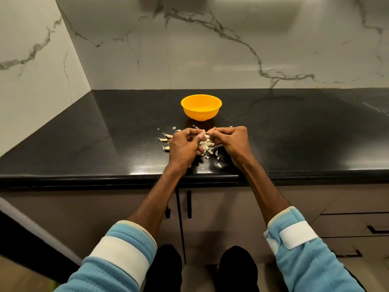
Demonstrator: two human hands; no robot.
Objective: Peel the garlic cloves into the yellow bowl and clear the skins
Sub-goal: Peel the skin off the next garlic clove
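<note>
A yellow bowl (201, 107) stands on the black counter, just beyond my hands. My left hand (184, 144) and my right hand (230, 142) meet over a heap of garlic skins (207, 146). Both pinch one small garlic clove (203, 132) between their fingertips, held a little above the heap. Three unpeeled cloves (166, 137) lie on the counter to the left of my left hand. What the bowl holds is not visible from here.
Loose skin flakes (219, 165) are scattered toward the counter's front edge (126, 178). Marble walls (210, 49) close the back and left side. Cabinet doors with dark handles (189, 204) are below the counter.
</note>
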